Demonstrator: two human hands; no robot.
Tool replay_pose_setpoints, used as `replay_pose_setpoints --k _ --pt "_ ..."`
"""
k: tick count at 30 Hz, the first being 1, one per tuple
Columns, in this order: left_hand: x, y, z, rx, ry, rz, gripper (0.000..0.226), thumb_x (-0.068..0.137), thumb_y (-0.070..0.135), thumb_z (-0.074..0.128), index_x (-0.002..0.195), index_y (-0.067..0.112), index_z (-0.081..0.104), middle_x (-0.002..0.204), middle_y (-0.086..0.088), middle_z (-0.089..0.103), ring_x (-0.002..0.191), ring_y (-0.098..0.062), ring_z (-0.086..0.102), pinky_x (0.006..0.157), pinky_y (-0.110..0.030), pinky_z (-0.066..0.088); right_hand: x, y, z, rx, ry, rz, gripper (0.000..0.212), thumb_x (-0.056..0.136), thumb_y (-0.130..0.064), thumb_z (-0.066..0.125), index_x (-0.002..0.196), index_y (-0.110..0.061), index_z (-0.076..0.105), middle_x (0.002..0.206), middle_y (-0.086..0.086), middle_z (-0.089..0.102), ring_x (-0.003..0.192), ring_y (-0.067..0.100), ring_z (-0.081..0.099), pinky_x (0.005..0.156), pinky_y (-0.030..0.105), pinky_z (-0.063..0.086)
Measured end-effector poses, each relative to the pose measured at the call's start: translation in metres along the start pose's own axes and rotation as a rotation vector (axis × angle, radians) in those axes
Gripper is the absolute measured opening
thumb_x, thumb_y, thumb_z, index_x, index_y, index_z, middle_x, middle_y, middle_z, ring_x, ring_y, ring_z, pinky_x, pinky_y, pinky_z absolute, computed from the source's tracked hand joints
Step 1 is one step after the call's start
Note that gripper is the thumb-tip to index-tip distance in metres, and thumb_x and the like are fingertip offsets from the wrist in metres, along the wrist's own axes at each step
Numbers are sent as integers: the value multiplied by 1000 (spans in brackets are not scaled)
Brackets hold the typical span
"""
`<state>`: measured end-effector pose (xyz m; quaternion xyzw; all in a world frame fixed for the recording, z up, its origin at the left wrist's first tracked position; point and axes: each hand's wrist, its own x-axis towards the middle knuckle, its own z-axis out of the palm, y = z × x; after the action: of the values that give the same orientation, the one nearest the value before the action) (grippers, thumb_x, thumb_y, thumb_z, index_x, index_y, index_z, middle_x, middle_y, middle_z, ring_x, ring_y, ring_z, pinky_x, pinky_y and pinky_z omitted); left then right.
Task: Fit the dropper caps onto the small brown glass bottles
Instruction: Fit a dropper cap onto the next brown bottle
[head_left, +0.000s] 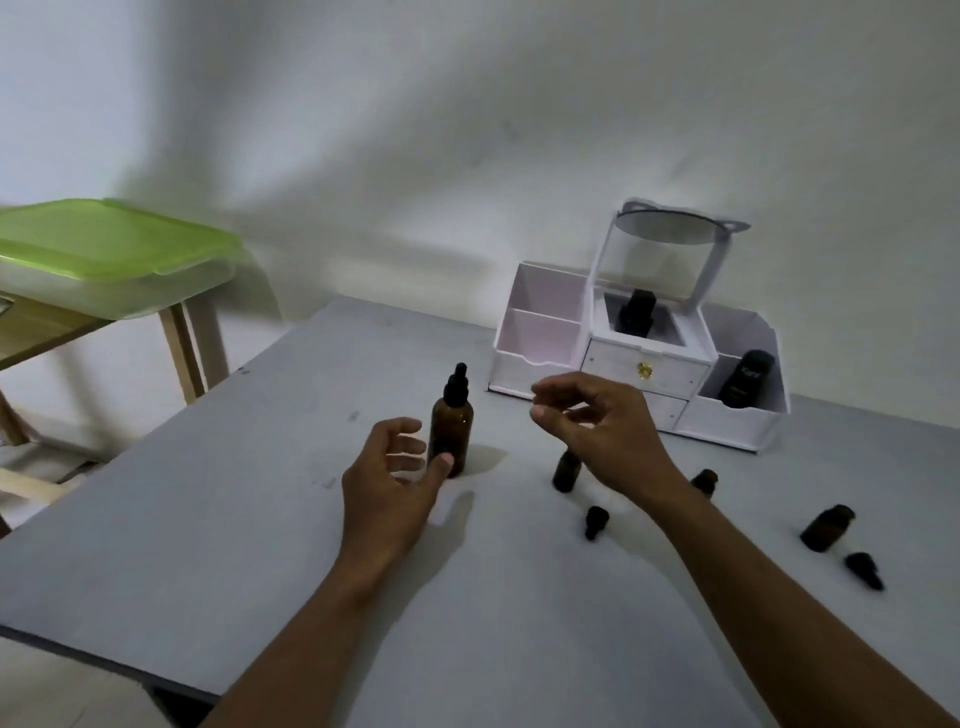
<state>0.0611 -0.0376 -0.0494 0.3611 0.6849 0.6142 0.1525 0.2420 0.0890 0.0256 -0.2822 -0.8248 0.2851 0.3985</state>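
Apparently released, left hand (387, 480) and right hand (602, 436) flank the capped bottle (451, 434), well inside table (208, 519) edges.

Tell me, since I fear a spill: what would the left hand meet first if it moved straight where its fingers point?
The tall brown bottle, upright with its dropper cap on. The left hand aims at its side, and its thumb seems to overlap the base, though depth is unclear.

Glossy brown glass bottle (451, 431); matt grey table (208, 519)
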Motion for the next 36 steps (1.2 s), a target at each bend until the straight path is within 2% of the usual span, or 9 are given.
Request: replay_pose_setpoints --k 7,13,17,20,22,24,28,31,36 --pt "-37 15 17 -8 -215 11 16 77 24 80 89 28 70 81 7 70 78 1 65 64 -9 49 -52 41 -50 -233 -329 90 25 84 -13 78 104 -26 74 102 -16 70 93 3 66 80 25 57" --pt "-31 22 65 10 -349 26 28 80 24 78 104 28 65 98 13 67 88 2 63 68 -2 47 -69 49 -41 -489 -488 104 34 91 -19 68 121 -35 66 132 -14 56 121 7 49 106 26 43" --pt "-19 20 90 9 -356 39 43 82 19 77 122 24 62 112 9 66 97 0 62 75 -3 48 -69 48 -37 -570 -508 43 29 97 -21 61 124 -30 66 136 -12 54 121 8 48 105 24 43" --pt "-10 21 102 32 -368 56 50 82 12 76 128 22 59 121 4 65 106 -8 62 88 -16 51 -67 52 -39 -580 -516 8 25 97 -22 62 120 -29 69 130 -11 58 117 7 51 102 26 46" --pt "-4 21 108 35 -393 53 52 82 9 75 130 21 59 125 1 65 109 -12 62 95 -23 51 -64 57 -46 -479 -437 16 25 93 -20 67 116 -30 70 121 -12 64 110 3 56 95 22 48" --pt "2 21 112 35 -423 56 53 80 10 76 129 22 60 124 0 66 110 -11 62 95 -22 49 -59 59 -55 -274 -211 37 26 89 -16 73 110 -32 70 108 -15 69 100 1 63 84 16 52" --pt "6 17 117 73 -445 80 54 76 20 82 127 23 63 119 4 68 106 -8 64 94 -19 49 -45 52 -52 141 184 145 27 85 -8 75 107 -23 73 101 -8 76 95 8 71 82 20 58" --pt "4 16 118 76 -453 98 47 78 24 81 122 21 67 116 6 70 102 -6 65 96 -21 51 -37 50 -38 243 235 153 28 85 -8 75 105 -26 72 100 -8 76 94 9 72 82 20 58" --pt "5 12 119 83 -438 128 36 81 21 77 116 25 69 111 11 71 94 2 64 86 -6 47 -33 58 -23 255 203 127 26 85 -5 75 108 -18 73 100 -4 77 93 10 73 82 25 60"
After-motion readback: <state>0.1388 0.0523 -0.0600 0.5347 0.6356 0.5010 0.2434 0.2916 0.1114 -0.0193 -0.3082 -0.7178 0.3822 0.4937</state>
